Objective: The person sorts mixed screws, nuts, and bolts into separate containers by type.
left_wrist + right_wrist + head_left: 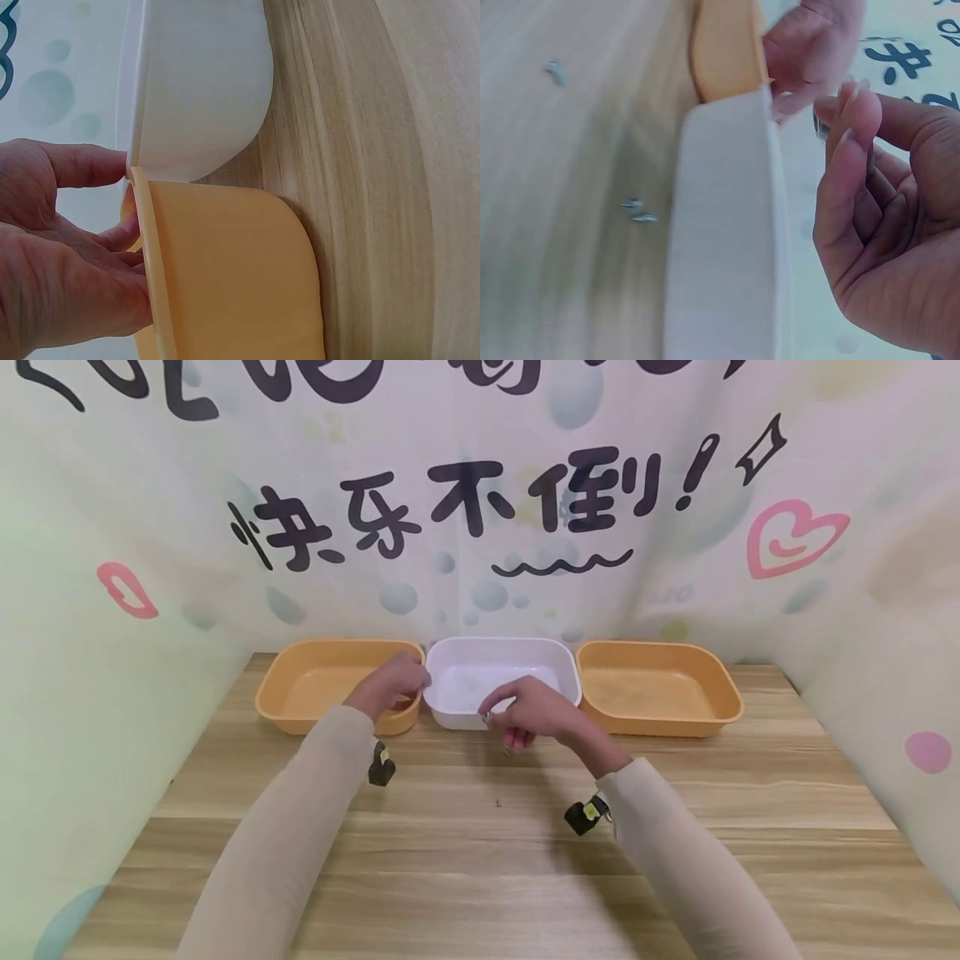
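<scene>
At the inner corner of the left orange bin (300, 723), my left hand (401, 677) grips the rim. Its thumb (90, 165) lies against the edge of the white bin (206, 82), and the other fingers bend down inside the orange bin (240, 270). My right hand (528, 706) is above the front rim of the white bin (457, 721). Between thumb and fingertips it pinches a small metal screw (820, 126), mostly hidden by the fingers. Below it, two small screws (634, 204) lie close together on the table near the white bin. Another screw (498, 803) lies closer to me.
A second orange bin (660, 727) stands against the white one on the right, so all three form a row along the back. Behind them hangs a printed cloth (465, 602). The wood-grain table (450, 877) stretches forward beneath both forearms.
</scene>
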Demonstrator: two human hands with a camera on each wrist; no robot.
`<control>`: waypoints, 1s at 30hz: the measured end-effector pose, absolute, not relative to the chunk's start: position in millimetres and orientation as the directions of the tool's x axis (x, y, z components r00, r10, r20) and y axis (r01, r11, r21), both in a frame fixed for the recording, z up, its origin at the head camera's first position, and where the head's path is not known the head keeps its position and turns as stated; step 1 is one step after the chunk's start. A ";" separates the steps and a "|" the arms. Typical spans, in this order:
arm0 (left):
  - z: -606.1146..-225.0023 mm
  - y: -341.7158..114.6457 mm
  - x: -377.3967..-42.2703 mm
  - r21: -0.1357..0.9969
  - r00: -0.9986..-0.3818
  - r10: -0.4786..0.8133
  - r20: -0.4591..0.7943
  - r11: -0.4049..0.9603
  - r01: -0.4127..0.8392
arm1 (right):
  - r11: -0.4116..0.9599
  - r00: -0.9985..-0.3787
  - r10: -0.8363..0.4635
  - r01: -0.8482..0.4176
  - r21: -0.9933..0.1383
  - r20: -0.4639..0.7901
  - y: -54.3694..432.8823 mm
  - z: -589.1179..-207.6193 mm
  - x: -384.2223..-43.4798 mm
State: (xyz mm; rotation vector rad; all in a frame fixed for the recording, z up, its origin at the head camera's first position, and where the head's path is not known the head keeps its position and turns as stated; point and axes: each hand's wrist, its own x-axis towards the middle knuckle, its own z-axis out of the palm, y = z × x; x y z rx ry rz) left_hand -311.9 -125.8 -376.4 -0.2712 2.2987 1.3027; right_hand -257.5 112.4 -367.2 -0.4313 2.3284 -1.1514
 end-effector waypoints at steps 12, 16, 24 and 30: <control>-380.4 -126.0 -313.4 0.753 -0.870 0.062 -0.490 0.532 -0.386 | 0.536 -0.925 -0.320 0.002 -0.845 -0.205 115.5 -355.3 -276.7; -378.8 -125.9 -313.0 0.752 -0.868 0.059 -0.494 0.530 -0.392 | 0.510 -0.938 -0.282 0.031 -0.860 -0.201 115.9 -355.8 -278.7; -378.6 -126.6 -312.1 0.745 -0.867 0.054 -0.496 0.539 -0.392 | 0.513 -0.934 -0.281 0.046 -0.857 -0.219 118.6 -362.4 -280.1; -384.7 -125.6 -313.6 0.756 -0.881 0.031 -0.472 0.528 -0.387 | 0.527 -0.945 -0.255 0.040 -0.849 -0.203 125.8 -364.8 -285.5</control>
